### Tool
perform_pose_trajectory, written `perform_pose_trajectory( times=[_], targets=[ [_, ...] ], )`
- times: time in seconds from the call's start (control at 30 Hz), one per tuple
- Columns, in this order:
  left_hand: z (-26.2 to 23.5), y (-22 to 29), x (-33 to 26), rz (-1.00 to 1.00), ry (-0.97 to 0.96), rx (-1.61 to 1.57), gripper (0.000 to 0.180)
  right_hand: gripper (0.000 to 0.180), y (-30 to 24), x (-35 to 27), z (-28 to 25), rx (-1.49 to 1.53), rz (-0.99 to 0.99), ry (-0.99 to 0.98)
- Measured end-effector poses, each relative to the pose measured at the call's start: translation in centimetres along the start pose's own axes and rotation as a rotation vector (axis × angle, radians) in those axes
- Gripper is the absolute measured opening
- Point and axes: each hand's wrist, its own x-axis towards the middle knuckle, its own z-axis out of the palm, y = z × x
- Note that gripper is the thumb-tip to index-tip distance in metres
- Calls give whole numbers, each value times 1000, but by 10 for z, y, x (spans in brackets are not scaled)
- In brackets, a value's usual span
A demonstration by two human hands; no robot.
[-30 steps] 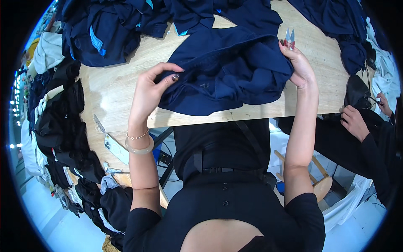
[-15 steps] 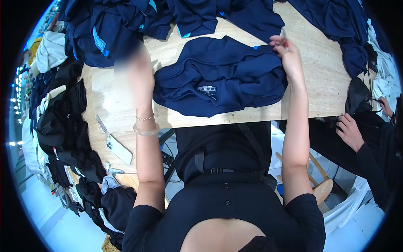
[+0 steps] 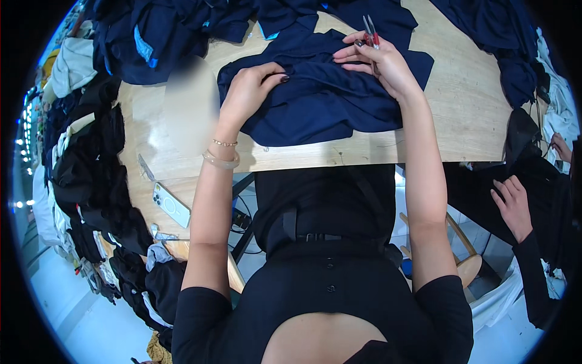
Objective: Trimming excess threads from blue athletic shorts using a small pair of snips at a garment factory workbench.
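Observation:
A navy blue garment lies rumpled on the light wooden table in front of me. My left hand is at its left part, thumb and forefinger closing on a fold of cloth. Over the upper right part is my right hand, which keeps a small pair of red-handled scissors tucked in the palm, blades pointing away from me. The thumb and fingertips of that hand reach to the cloth; whether they pinch it I cannot tell.
More navy garments with light blue strips are heaped along the far edge. On the left, a white phone lies near piled black clothes. Another person's hand is at the right, beside a wooden stool.
Both hands have come inward onto the garment, my left one to the right, my right one to the left. The garment has been turned or shifted; its inner label is out of sight.

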Motion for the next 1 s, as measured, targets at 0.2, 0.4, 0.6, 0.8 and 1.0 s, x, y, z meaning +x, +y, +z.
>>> perform_pose_trajectory(
  times=[0.2,0.4,0.6,0.8,1.0],
  targets=[
    [4,28,-16,152,289,296,20,26,2,0,3,-65,-5,11],
    [45,78,-23,152,478,125,24,25,4,4,0,-69,-3,16],
    [49,65,-4,176,428,-30,4,24,-15,-17,6,-60,-128,161],
    [37,51,-4,83,250,-124,6,34,-48,-76,24,-193,-76,351],
    [35,61,-5,92,145,-15,13,28,-34,-102,36,119,72,187]
  ],
)
